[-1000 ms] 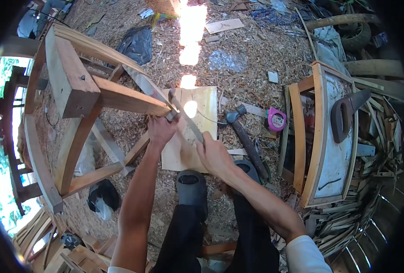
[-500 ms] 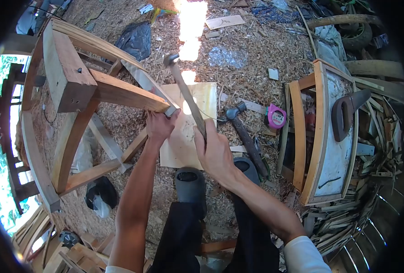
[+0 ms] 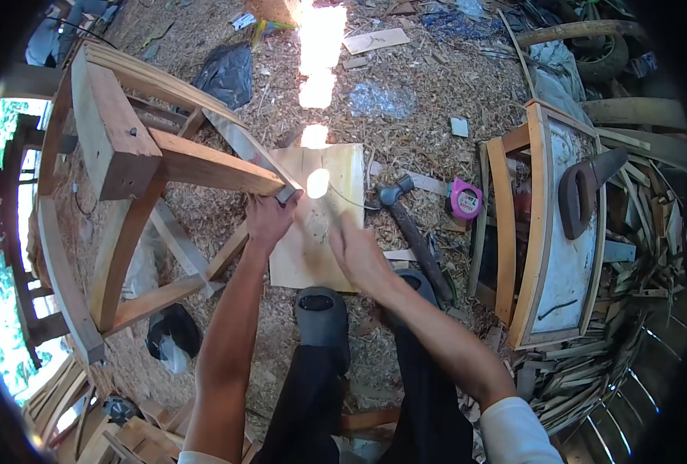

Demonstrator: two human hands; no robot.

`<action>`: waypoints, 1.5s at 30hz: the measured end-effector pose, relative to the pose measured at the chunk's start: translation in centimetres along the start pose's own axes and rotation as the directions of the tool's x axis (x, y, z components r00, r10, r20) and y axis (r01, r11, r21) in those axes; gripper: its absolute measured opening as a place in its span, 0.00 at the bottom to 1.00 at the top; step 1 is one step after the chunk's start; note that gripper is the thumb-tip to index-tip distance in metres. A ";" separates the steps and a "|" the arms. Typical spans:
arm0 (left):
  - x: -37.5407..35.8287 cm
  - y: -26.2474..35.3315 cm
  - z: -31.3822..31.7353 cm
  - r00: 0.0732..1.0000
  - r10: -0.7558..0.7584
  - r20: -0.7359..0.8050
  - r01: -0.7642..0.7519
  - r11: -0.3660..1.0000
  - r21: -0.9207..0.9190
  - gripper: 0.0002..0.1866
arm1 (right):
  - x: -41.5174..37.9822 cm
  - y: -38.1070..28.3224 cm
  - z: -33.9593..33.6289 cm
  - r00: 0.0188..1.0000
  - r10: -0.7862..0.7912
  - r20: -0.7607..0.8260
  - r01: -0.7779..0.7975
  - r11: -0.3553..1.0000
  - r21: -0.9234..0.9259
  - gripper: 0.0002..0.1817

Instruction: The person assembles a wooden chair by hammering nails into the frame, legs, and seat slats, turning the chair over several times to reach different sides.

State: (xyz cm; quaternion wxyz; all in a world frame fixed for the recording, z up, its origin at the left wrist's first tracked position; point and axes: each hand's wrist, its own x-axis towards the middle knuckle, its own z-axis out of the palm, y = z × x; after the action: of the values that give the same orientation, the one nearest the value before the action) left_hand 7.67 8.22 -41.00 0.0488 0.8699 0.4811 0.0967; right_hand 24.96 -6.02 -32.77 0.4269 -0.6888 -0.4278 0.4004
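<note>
My left hand (image 3: 271, 220) is closed round the near end of a wooden rail (image 3: 212, 164), where it meets a pale flat strip (image 3: 243, 147). The rail belongs to a curved wooden frame (image 3: 111, 255) lying on its side at the left. My right hand (image 3: 359, 255) grips a hammer (image 3: 330, 213) by its wooden handle, just right of that joint. Motion smears the hammer, and its head cannot be made out clearly. Below both hands a pale board (image 3: 297, 259) lies on the ground. A second hammer (image 3: 413, 232) rests right of my right hand.
A pink tape measure (image 3: 463, 199) lies beyond the second hammer. At the right, a handsaw (image 3: 579, 197) sits on a framed panel (image 3: 552, 286). Wood shavings (image 3: 405, 69) cover the ground, with a black plastic bag (image 3: 226, 76) at the back. Scrap wood (image 3: 591, 387) is piled lower right.
The hammer in my right hand has gone from raised and sharp to a blur lower down. My left hand keeps its hold. A brown shape has appeared at the top edge.
</note>
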 end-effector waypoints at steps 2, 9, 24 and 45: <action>0.6 0.4 -0.6 1.000 -0.008 0.005 0.008 1.000 0.016 0.50 | 0.3 3.1 0.3 0.958 0.060 0.280 -0.018 0.988 -0.153 0.12; 0.5 1.3 -1.4 0.996 -0.086 0.014 0.087 0.989 -0.116 0.50 | 0.8 -7.1 -4.1 0.999 -0.006 -0.052 0.017 0.977 0.213 0.12; 0.6 2.1 -2.0 0.994 -0.104 -0.041 0.096 0.982 -0.164 0.49 | 1.2 -2.4 -1.8 1.000 0.008 -0.022 -0.005 0.990 0.140 0.12; 0.3 1.2 -0.7 0.989 -0.139 -0.051 0.123 0.963 -0.239 0.40 | 1.2 -5.7 -4.8 0.992 0.099 0.075 -0.107 0.989 0.105 0.13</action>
State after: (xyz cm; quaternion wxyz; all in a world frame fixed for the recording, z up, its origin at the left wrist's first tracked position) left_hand 8.70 7.79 -40.08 0.1416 0.8205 0.5242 0.1786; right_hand 28.31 -4.54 -26.17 0.4273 -0.6712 -0.3839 0.4685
